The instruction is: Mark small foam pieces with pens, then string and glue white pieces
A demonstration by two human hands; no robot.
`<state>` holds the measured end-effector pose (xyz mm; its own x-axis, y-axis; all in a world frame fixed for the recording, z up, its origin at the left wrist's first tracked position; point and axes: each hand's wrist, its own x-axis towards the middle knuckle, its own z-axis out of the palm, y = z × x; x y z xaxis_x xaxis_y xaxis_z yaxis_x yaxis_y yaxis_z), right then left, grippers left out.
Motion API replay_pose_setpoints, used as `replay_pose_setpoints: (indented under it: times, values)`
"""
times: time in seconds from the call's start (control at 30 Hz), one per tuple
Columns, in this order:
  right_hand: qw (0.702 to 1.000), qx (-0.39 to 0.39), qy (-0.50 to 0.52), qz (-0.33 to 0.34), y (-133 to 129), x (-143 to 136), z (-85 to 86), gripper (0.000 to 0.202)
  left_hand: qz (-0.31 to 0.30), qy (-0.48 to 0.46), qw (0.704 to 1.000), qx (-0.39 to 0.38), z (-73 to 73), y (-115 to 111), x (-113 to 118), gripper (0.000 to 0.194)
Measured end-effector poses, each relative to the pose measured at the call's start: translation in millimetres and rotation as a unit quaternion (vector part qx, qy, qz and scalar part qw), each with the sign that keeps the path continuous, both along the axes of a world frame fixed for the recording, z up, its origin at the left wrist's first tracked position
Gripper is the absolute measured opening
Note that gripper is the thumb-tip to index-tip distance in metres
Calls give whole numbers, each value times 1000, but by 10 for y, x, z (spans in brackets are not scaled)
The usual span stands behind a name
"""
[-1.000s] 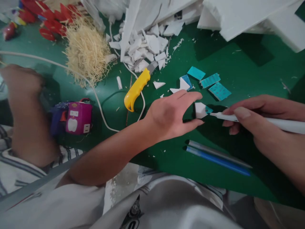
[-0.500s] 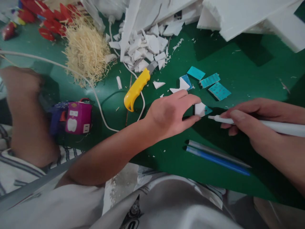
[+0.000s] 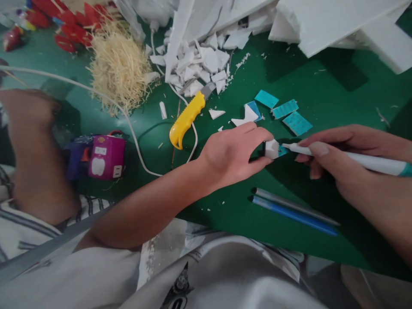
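Green table (image 3: 331,94) under everything, white foam sheets (image 3: 341,21) along the far edge. My right hand (image 3: 357,184) grips a white marker (image 3: 370,159) pen-style, thumb against fingers. My left hand (image 3: 227,148) pinches a small piece by its white end, thumb and forefinger. Grey pen (image 3: 296,206) and blue pen (image 3: 296,216) lie nearer me, yellow-handled knife (image 3: 188,118) left, teal tiles (image 3: 298,123) beyond. Smallest: that white-and-teal piece (image 3: 272,149), between my hands, marker tip at its teal point; contact unclear.

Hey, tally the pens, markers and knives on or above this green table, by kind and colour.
White marker in the right hand: 1
Grey pen: 1
Blue pen: 1
Yellow-handled knife: 1
Total: 4
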<state>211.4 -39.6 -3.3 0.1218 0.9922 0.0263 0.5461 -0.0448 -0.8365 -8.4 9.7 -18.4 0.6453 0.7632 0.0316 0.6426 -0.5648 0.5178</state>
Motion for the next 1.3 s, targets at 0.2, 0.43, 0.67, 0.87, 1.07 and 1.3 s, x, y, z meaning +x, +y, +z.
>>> replay_pose_setpoints:
  times: [0.2,0.43,0.67,0.87,1.07,1.3]
  values:
    - [1000,-30,-3,-6,8,-36,36,33,5,3,1000,-7,20,6,5,27]
    - [1000,-15,-15,-9,10,-24,21,34,9,10,1000,-18,34,4,9,28]
    - [999,-32,-10,-7,7,-21,18,30,5,0,1000,-2,10,7,5,28]
    - [1000,-19,17,-2,31,-16,12,31,10,9,1000,-15,25,8,16,26]
    - [999,-50,-8,-19,5,-51,77,34,13,6,1000,-24,32,5,17,27]
    - [1000,-9,-18,4,7,15,-28,37,11,7,1000,-23,25,8,18,27]
